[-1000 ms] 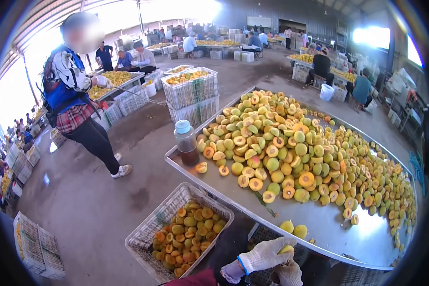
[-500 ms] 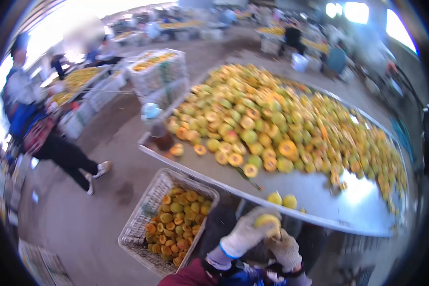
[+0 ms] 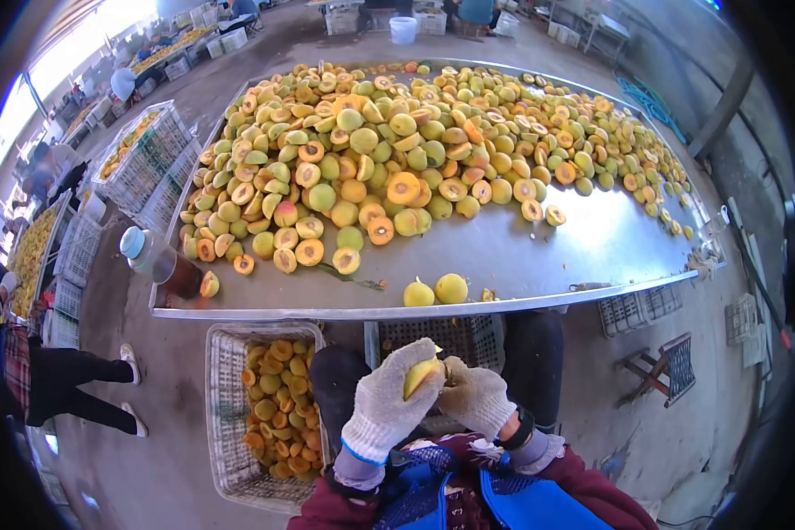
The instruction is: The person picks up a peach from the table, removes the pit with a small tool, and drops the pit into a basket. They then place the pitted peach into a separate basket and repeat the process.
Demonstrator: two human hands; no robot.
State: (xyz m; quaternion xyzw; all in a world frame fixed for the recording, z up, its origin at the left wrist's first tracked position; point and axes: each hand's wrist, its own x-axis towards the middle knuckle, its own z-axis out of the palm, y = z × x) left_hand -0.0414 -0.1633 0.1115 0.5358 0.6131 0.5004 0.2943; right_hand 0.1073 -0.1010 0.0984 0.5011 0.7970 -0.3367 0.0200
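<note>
Shifted to mid-view, knit-gloved left hand [image 3: 387, 396] pinching smooth cut stone fruit [image 3: 420, 376], right hand [image 3: 475, 397] curled alongside, hold unclear, shiny metal table [image 3: 539, 265] beyond.

left grip [image 3: 382, 402]: holds yellow-green fruit [image 3: 420, 378] | right grip [image 3: 475, 397]: beside it | metal table [image 3: 495, 256]: fruit heap [image 3: 371, 146]

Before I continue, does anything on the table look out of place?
A clear bottle with a pale-blue lid and brown liquid stands at the left end of the silver metal table, odd beside fruit. A thin green sprig lies before the yellow-green fruit heap, like stray debris.
</note>
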